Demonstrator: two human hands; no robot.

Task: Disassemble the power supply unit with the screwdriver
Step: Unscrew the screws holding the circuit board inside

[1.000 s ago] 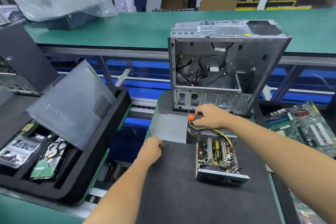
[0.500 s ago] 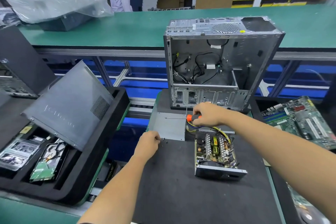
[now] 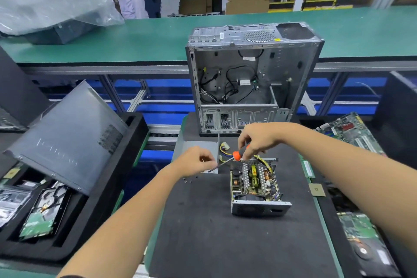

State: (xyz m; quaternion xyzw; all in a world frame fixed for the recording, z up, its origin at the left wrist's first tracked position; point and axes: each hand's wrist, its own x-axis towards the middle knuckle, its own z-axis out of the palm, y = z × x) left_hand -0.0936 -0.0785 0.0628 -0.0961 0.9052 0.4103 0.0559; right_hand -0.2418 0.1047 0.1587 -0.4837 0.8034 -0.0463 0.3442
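Cover off, power supply unit board exposed. Right hand pinches screwdriver; left hand pinched, contents indiscernible. Next: seat tip on remaining board screw.

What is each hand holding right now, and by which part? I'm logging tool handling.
The right hand holds the screwdriver by its orange handle. The left hand is pinched near the shaft tip; whether it holds anything cannot be told.
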